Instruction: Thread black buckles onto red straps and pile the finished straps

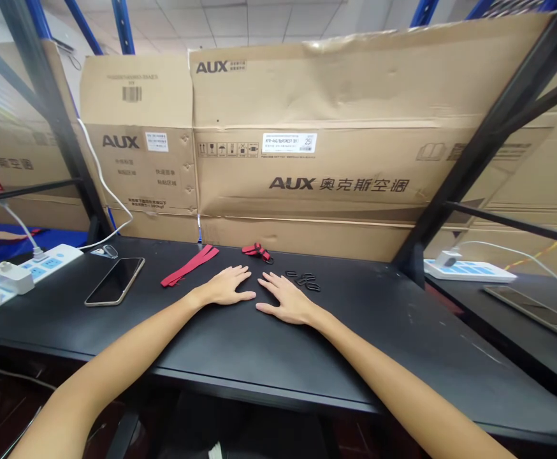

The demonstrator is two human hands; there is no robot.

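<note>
My left hand (227, 286) lies flat on the black table (240, 344), palm down, with its fingers spread and nothing held. Beside it, my right hand (285, 299) rests the same way, open and apart from the left. Red webbing straps (190, 266) lie just beyond my left hand, to its left. Past the fingertips of both hands is a red strap with black fittings (258, 252), bunched up small. Several small black buckles (303, 280) lie close to the right of my right hand's fingers.
A phone (115, 281) lies on the left of the table, near a white power strip (30, 273) with plugs and cables. Tall cardboard sheets (307, 159) stand along the back edge. Slanted black metal posts (489, 140) frame both sides. Another power strip (470, 271) is at right.
</note>
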